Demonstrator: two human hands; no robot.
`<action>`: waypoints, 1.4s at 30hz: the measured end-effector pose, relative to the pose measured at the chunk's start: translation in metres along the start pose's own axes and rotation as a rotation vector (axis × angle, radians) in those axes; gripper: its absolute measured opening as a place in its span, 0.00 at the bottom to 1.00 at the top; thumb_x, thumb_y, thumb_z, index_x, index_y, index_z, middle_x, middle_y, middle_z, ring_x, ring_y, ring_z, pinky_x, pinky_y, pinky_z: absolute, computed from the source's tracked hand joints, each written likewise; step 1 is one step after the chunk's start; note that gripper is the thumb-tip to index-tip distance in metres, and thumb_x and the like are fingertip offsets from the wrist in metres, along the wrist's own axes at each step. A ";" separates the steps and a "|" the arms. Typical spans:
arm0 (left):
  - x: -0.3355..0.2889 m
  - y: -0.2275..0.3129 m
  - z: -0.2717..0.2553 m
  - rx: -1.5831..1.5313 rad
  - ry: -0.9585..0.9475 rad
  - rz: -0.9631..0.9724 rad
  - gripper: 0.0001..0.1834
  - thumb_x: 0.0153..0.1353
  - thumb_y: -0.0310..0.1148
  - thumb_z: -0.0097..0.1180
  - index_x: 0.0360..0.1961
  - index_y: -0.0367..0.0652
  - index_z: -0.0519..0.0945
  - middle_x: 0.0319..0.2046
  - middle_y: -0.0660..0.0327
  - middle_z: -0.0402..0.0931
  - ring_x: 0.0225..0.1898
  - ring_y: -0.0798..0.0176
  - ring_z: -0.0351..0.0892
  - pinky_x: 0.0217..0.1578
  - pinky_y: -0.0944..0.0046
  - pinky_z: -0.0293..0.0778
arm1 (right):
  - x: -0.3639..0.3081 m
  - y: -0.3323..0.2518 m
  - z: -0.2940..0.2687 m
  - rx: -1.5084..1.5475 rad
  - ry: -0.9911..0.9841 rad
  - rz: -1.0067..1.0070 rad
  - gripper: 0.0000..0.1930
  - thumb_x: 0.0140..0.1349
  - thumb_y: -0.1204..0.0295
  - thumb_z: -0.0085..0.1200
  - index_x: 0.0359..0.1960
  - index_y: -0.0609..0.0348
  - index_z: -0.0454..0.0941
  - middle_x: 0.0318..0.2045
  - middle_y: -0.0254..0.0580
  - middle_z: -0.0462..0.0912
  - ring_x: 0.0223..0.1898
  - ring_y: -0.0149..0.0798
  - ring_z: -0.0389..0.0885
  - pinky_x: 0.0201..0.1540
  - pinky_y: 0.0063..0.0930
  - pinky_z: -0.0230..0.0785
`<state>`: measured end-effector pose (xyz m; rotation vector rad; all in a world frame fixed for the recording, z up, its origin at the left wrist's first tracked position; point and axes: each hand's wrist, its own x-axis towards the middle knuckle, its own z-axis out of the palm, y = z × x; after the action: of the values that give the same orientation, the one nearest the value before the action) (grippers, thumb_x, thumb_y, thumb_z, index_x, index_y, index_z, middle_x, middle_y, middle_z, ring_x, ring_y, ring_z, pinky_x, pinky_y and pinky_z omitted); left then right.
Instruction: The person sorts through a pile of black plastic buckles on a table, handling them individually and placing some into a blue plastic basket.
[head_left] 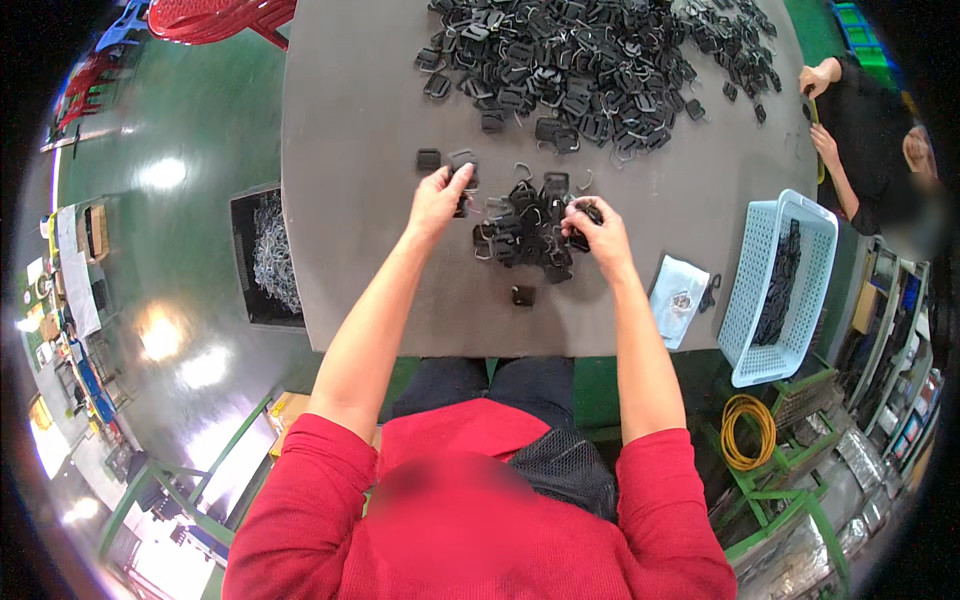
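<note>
Small black plastic buckles, some with thin pale wire-like pieces, lie in a loose heap (525,230) on the grey table (380,300) before me. Just left of this heap, my left hand (436,205) pinches a dark buckle (463,160) between thumb and fingers. Beside it lies a single square buckle (428,159). At the heap's right edge, my right hand (600,238) is closed on a black buckle (590,211), partly covered by the fingers. Another buckle (523,295) lies alone nearer the table's front edge.
A far larger pile of black buckles (570,70) covers the back. A light blue packet (679,300) and a blue basket (737,340) holding black parts sit at right. A black crate (243,260) of wire-like pieces stands off the left edge. A co-worker's hands (822,80) rest at far right.
</note>
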<state>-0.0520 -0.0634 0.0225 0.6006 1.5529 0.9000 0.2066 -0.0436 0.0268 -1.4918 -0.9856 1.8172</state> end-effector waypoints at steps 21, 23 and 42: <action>-0.004 0.032 -0.051 0.170 -0.220 -0.125 0.15 0.56 0.43 0.58 0.31 0.41 0.81 0.27 0.67 0.78 0.30 0.74 0.74 0.30 0.72 0.68 | -0.015 -0.037 -0.044 -0.652 0.119 0.130 0.11 0.53 0.65 0.57 0.31 0.60 0.78 0.20 0.38 0.80 0.20 0.32 0.78 0.25 0.25 0.69; -0.003 0.028 -0.055 0.455 -0.160 -0.047 0.16 0.56 0.42 0.57 0.34 0.38 0.81 0.29 0.64 0.79 0.33 0.72 0.76 0.32 0.72 0.69 | -0.008 -0.038 -0.019 -1.211 0.211 -0.164 0.09 0.50 0.62 0.58 0.30 0.50 0.81 0.31 0.38 0.80 0.38 0.40 0.77 0.41 0.37 0.69; 0.041 0.022 -0.085 0.583 0.363 -0.034 0.24 0.51 0.51 0.59 0.29 0.38 0.72 0.25 0.54 0.76 0.34 0.57 0.78 0.35 0.60 0.73 | 0.074 -0.039 0.078 0.008 -0.388 0.130 0.10 0.51 0.68 0.57 0.32 0.58 0.72 0.29 0.35 0.77 0.32 0.28 0.78 0.32 0.20 0.69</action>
<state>-0.1446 -0.0361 0.0184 0.8481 2.1743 0.5372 0.1148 0.0240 0.0264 -1.2464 -1.0769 2.2570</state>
